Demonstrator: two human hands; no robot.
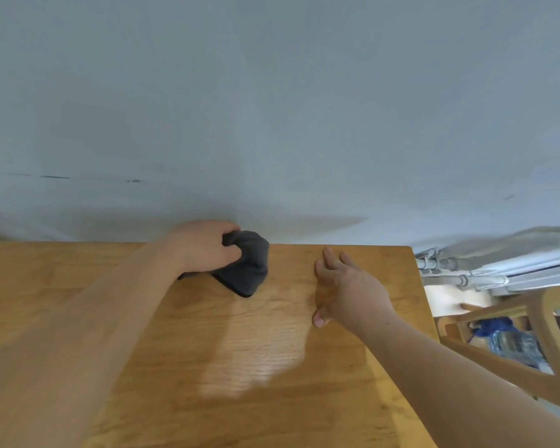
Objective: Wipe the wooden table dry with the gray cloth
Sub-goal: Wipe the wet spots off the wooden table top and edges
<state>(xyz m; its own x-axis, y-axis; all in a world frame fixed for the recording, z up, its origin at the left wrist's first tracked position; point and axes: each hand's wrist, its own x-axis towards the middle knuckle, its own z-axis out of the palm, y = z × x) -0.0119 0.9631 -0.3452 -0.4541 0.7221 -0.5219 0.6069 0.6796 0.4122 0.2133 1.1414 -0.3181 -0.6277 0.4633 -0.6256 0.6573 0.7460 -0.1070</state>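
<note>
Your left hand (204, 245) bunches the soft, light gray cloth (244, 265) in curled fingers against the wooden table (272, 350), so keep gripping its gathered top, while your right hand (346, 286) lies spread just beside it.

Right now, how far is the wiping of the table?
Done: cannot tell; no wiped part stands out. In hand: the left hand grips the bunched gray cloth at the table's far edge; the right hand is open. Left: a shiny patch nearer, possibly wet.

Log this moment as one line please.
left hand: grip on gray cloth, far edge of wooden table | right hand: open, flat
</note>
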